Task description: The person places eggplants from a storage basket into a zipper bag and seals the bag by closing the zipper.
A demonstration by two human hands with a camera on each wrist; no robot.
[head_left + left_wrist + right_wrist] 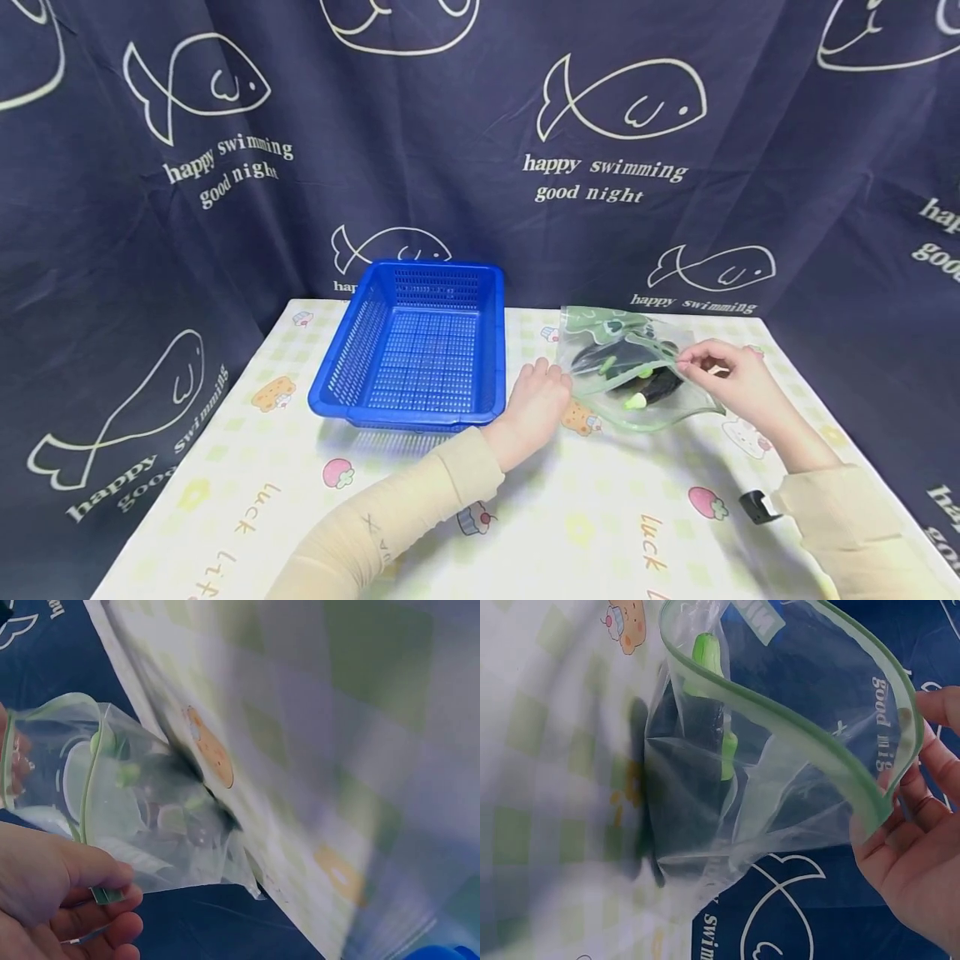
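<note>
A clear zip bag (611, 406) with a green rim stands on the right part of the table, its mouth spread apart. Inside lie dark eggplants (662, 387) with green stem ends; the right wrist view shows one stem (707, 656) through the plastic. My left hand (534, 407) pinches the bag's left corner between thumb and fingers, with the green edge poking out in the left wrist view. At the opposite corner, my right hand (738, 385) pinches the rim. How many eggplants are in the bag I cannot tell.
A blue plastic basket (339, 412) with perforated walls stands left of the bag, near my left forearm. Close to my right sleeve lies a small black object (756, 507). A dark blue curtain (480, 167) with fish drawings hangs behind the patterned tablecloth (577, 508).
</note>
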